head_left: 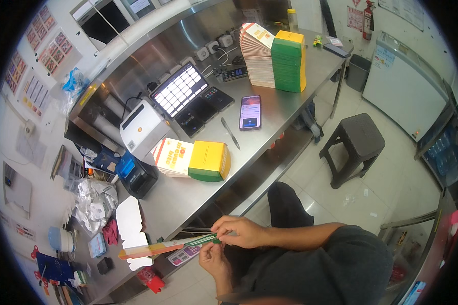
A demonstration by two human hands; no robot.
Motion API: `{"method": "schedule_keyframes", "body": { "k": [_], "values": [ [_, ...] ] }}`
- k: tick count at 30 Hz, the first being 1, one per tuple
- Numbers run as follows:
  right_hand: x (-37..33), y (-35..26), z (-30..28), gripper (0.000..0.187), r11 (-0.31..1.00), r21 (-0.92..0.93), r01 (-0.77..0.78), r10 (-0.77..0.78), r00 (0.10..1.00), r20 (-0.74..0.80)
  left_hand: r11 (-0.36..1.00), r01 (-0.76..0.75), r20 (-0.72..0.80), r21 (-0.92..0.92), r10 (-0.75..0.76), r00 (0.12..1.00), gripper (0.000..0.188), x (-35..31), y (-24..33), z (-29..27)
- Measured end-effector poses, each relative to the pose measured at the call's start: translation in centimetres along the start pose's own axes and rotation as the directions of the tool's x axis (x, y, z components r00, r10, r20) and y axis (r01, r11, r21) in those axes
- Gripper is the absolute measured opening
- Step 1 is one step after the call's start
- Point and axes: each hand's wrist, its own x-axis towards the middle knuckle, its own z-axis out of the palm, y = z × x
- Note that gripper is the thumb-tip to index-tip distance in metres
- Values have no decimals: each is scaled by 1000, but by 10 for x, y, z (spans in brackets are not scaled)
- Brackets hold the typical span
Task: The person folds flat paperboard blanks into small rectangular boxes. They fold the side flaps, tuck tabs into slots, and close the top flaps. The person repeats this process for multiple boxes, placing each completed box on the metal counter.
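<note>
My left hand (212, 259) and my right hand (238, 231) meet low in the view, just off the steel counter's (188, 195) front edge. Between them they pinch a flat folded carton blank (160, 248), orange, white and green, seen edge-on and stretching left over the counter's rim. My right hand grips its green end from above, my left from below. On the counter beyond lie a short stack of flat cartons (192, 159) with a yellow and green end and a much taller stack (272, 58) at the far end.
A white label printer (142, 127), a black printer (136, 175), a lit tablet (180, 91), several phones including one with a lit screen (250, 112), and a pen (229, 132) lie on the counter. A dark plastic stool (352, 144) stands on the tiled floor at right.
</note>
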Motion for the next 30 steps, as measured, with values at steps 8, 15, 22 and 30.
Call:
{"method": "schedule_keyframes", "body": {
  "k": [8, 15, 22, 30],
  "values": [
    [4, -5, -7, 11, 999, 10, -51, 50, 997, 53, 999, -17, 60, -28, 19, 998, 11, 3, -1, 1],
    [6, -9, -9, 13, 983, 130, -133, 125, 990, 65, 998, 15, 58, -57, -12, 998, 15, 3, -1, 6],
    [1, -12, -24, 10, 996, -90, -8, 20, 991, 132, 993, 38, 34, -113, -35, 999, 18, -10, -8, 13],
    [-20, -16, -35, 10, 995, -100, -7, 28, 979, 203, 957, 112, -39, -267, -127, 991, 25, -36, -17, 26]
  ]
}}
